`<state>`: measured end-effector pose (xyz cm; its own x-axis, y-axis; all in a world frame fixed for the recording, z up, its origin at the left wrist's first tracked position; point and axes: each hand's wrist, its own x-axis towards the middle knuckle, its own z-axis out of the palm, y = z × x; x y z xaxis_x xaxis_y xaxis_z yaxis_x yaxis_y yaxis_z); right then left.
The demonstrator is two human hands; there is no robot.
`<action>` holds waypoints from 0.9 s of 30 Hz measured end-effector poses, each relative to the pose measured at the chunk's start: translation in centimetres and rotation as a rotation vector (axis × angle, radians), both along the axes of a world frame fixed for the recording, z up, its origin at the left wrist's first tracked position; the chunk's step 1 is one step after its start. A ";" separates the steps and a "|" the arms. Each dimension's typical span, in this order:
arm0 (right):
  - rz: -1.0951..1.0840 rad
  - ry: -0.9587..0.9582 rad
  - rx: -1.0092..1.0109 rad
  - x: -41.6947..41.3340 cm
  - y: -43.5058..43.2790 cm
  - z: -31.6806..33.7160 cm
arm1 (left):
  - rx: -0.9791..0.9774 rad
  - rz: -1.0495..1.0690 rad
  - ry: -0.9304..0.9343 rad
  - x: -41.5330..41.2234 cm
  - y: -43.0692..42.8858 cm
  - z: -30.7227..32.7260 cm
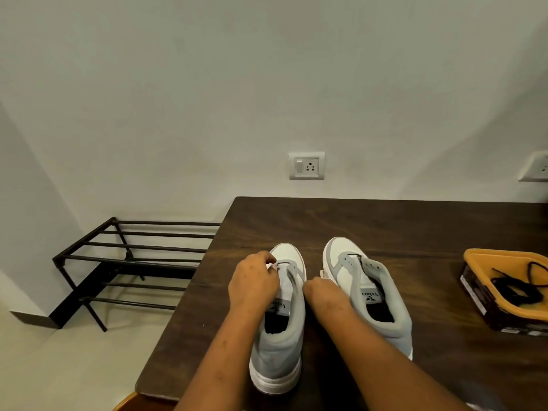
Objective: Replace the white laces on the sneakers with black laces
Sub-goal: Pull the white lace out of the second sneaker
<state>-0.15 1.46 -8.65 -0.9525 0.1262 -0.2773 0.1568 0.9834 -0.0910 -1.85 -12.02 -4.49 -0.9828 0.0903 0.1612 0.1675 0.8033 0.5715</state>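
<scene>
Two grey-and-white sneakers stand side by side on the dark wooden table (385,221), toes toward the wall. My left hand (253,286) lies over the left sneaker (281,345) and pinches a short white lace end (271,266) at the eyelets near the toe. My right hand (324,295) is curled against the right flank of that same sneaker, its fingertips hidden. The eyelets of the right sneaker (373,292) look bare, with a small dark bit at the top of its tongue. Black laces (516,289) lie coiled in a box at the right.
The yellow-rimmed box (474,256) sits near the table's right side. A black metal shoe rack (133,259) stands on the floor left of the table. Two wall sockets (306,165) are above the table's far edge. The table's left edge runs close to the left sneaker.
</scene>
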 end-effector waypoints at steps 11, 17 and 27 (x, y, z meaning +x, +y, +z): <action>-0.196 0.149 -0.185 2.1 -1.3 4.3 | 0.022 -0.097 0.044 1.6 -1.1 0.1; -0.406 0.456 -0.825 3.8 -2.7 9.8 | 0.472 -0.379 -0.046 4.5 -1.5 1.8; -0.172 0.195 -1.213 4.5 -16.0 10.5 | 1.020 -0.153 -0.202 9.5 -14.5 2.9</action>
<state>4.38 -14.54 1.84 -0.9874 0.0140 -0.1577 0.1570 0.2154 -0.9638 7.64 -26.54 -1.56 -0.9894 0.1297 0.0648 0.0525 -0.0967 0.9939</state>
